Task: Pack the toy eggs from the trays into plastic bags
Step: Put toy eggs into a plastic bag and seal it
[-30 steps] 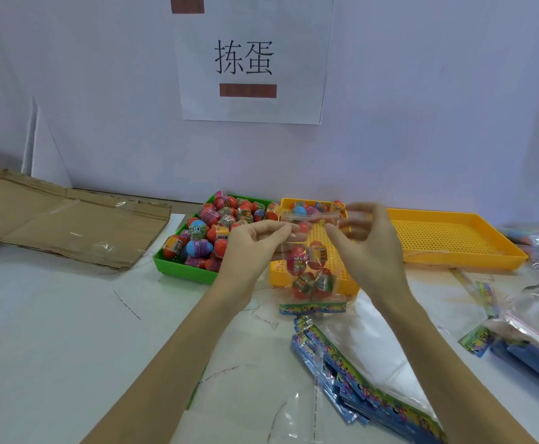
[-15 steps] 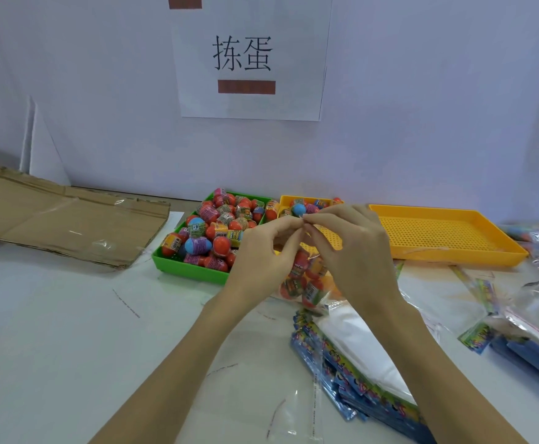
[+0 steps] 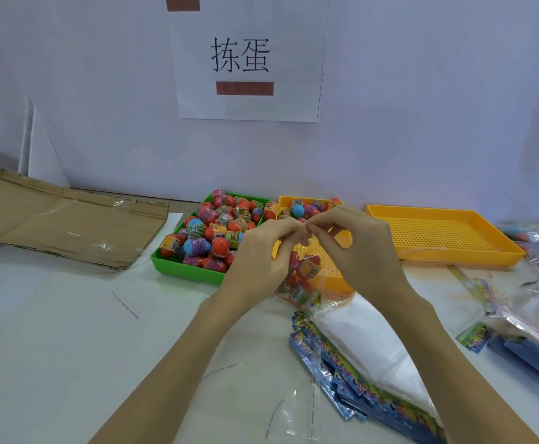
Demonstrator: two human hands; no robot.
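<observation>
A clear plastic bag [image 3: 305,280] with several toy eggs inside hangs between my hands above the table's middle. My left hand [image 3: 261,254] and my right hand [image 3: 354,248] both pinch the bag's top edge, fingertips almost touching. Behind my left hand a green tray [image 3: 184,270] is heaped with red, blue and pink toy eggs [image 3: 220,229]. A small yellow tray [image 3: 332,274] with a few eggs at its far end sits partly hidden behind the bag and my hands.
A larger yellow tray [image 3: 447,235] stands at the right. A stack of flat printed bags [image 3: 367,363] lies in front of me, more bags [image 3: 537,322] at the far right. Flattened cardboard [image 3: 63,219] lies at the left. A paper sign [image 3: 245,59] hangs on the wall.
My hands came together from holding the bag's mouth spread wide; now both pinch its top at one spot. The bag has dropped slightly and hangs tilted.
</observation>
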